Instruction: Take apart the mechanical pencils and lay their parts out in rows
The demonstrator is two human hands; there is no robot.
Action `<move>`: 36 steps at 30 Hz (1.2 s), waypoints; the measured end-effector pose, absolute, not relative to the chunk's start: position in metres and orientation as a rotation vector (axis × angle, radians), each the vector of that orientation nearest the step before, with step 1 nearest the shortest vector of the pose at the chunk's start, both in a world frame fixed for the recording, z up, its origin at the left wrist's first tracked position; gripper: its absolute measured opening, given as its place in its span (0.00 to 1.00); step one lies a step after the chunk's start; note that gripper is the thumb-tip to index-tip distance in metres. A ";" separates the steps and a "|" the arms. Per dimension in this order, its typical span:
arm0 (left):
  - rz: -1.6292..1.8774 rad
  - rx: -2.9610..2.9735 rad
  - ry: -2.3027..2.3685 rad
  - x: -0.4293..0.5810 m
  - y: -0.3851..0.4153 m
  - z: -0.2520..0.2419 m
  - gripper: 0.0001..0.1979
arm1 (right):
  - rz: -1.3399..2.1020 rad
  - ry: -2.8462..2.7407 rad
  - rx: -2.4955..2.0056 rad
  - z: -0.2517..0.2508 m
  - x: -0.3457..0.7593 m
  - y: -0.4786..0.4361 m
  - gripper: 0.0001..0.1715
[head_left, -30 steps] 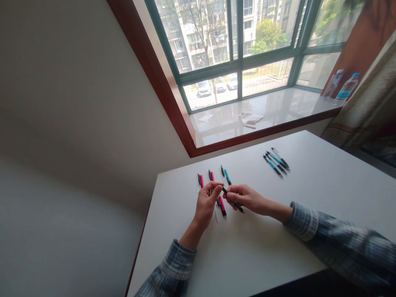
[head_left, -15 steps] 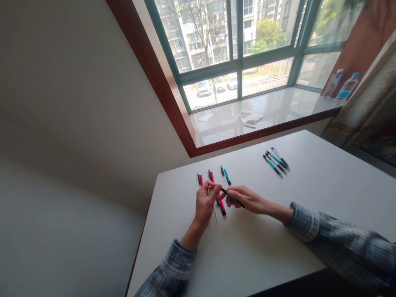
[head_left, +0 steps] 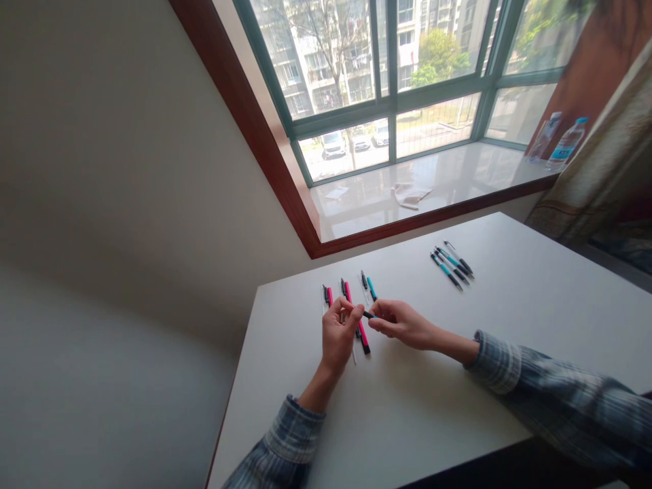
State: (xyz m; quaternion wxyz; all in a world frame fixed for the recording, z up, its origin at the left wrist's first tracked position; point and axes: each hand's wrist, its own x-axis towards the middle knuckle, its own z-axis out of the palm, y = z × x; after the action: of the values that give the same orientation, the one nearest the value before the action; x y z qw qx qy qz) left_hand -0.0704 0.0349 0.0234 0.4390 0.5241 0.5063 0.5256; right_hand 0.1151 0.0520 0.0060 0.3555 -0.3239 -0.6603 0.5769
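Observation:
My left hand point(head_left: 338, 334) is closed, pinching one end of a black and teal pen piece point(head_left: 367, 315) between thumb and fingers. The thumb and fingertips of my right hand point(head_left: 407, 324) close on its other end, and most of the piece is hidden. Under and beyond my hands lie pen parts: a pink barrel with a black end point(head_left: 364, 339), more pink barrels point(head_left: 348, 291) partly covered by my left hand, a teal barrel point(head_left: 371, 288), black clip-end pieces point(head_left: 363, 279) and thin pale refills point(head_left: 355, 356).
Several whole teal, black and white pens point(head_left: 446, 272) lie together at the back right of the white table point(head_left: 438, 407). Behind it, a windowsill point(head_left: 367, 214) holds a crumpled cloth or paper point(head_left: 411, 197) and two plastic bottles point(head_left: 566, 145). A wall stands at left.
My right hand's fingers have shifted along the pen piece, so less of its teal length shows now. My left hand keeps its pinch. The view has moved slightly.

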 end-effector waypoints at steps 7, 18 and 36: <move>1.287 1.373 1.282 -0.071 0.035 0.025 0.17 | 1.594 -1.767 -0.766 0.006 0.118 0.057 0.29; 1.395 1.253 1.275 -0.088 0.047 0.033 0.20 | 1.654 -1.631 -0.836 0.000 0.116 0.053 0.25; 1.440 0.771 1.002 -0.088 0.049 0.042 0.13 | 1.648 -1.482 -0.809 0.013 0.117 0.056 0.29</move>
State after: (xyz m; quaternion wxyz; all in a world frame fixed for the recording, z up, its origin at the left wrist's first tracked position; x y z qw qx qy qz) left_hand -0.0882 0.0495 0.0419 0.5749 0.3293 0.4279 0.6148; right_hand 0.1173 0.0561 0.0133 0.3813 -0.3169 -0.5808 0.6456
